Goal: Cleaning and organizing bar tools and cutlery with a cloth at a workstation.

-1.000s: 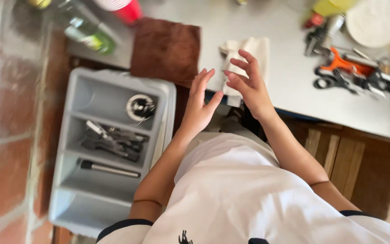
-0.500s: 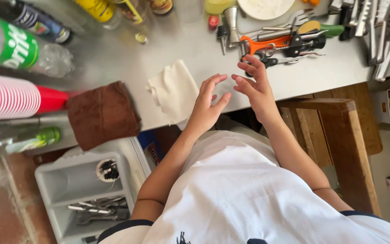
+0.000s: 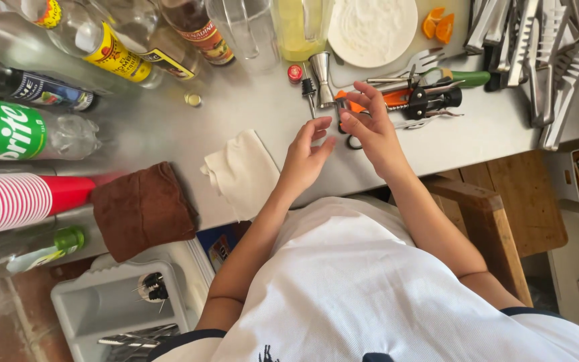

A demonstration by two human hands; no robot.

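My left hand (image 3: 306, 157) hovers empty over the steel counter (image 3: 249, 107), fingers apart, just right of a folded white cloth (image 3: 242, 173). My right hand (image 3: 370, 124) is also empty with fingers spread. Its fingertips sit over the near end of an orange-handled tool (image 3: 391, 98) and next to a black corkscrew (image 3: 433, 100). A steel jigger (image 3: 322, 79) and a small pour spout (image 3: 309, 90) stand just beyond both hands. The two hands are close together, palms turned toward each other.
Several bottles (image 3: 28, 131) lie and stand at the left, beside a stack of red striped cups (image 3: 15, 201) and a brown cloth (image 3: 143, 209). Beyond are a white plate (image 3: 372, 27), orange slices (image 3: 438, 25) and steel tongs (image 3: 537, 53). A grey cutlery tray (image 3: 118, 312) sits lower left, a wooden stool (image 3: 504, 208) at the right.
The view has swung from the cutlery tray up onto the counter. Both hands have moved forward past the white cloth to the orange tool and jigger, staying empty.
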